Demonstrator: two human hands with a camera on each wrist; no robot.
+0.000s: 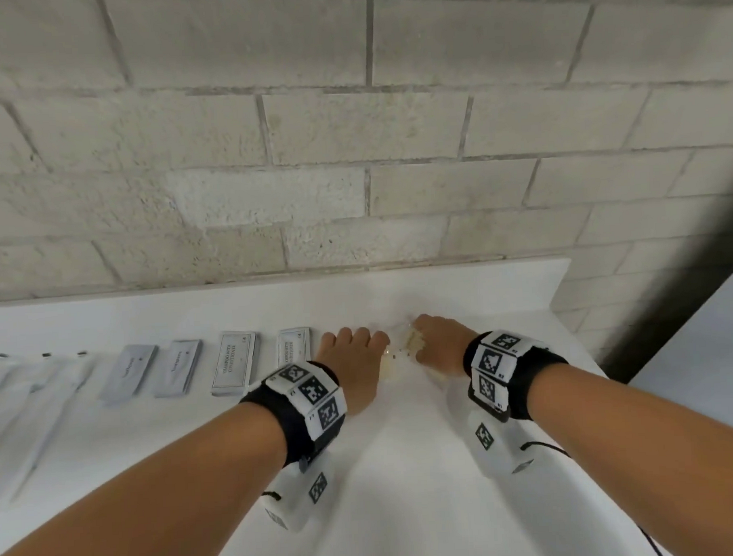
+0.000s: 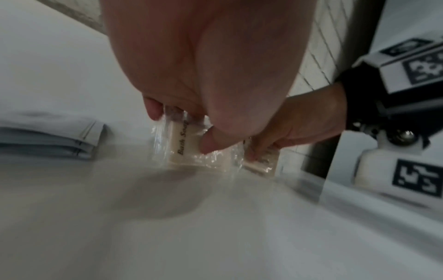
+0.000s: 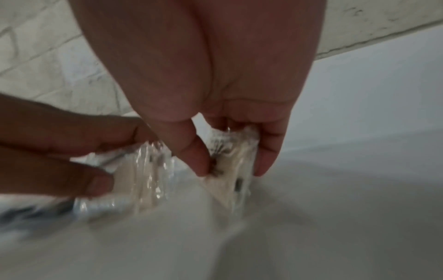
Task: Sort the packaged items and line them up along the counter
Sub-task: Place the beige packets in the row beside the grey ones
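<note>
Two cream bath soap bars in clear wrappers sit side by side on the white counter [image 1: 406, 465]. My left hand [image 1: 360, 358] pinches the left soap bar [image 1: 387, 367] between thumb and fingers; the left wrist view shows the left hand [image 2: 182, 128] on this soap bar [image 2: 189, 151], printed "Bath Soap". My right hand [image 1: 433, 344] grips the right soap bar [image 1: 414, 343]; in the right wrist view the right hand [image 3: 233, 166] holds that soap bar [image 3: 230, 170] against the counter. Both bars touch or almost touch the surface.
To the left runs a row of packets: two white printed sachets [image 1: 233, 363] [image 1: 293, 344], two grey packets [image 1: 129, 370] [image 1: 177, 368], then long clear-wrapped items [image 1: 34, 397]. A block wall [image 1: 351, 152] backs the counter. The counter's right edge [image 1: 590, 352] is near my right wrist.
</note>
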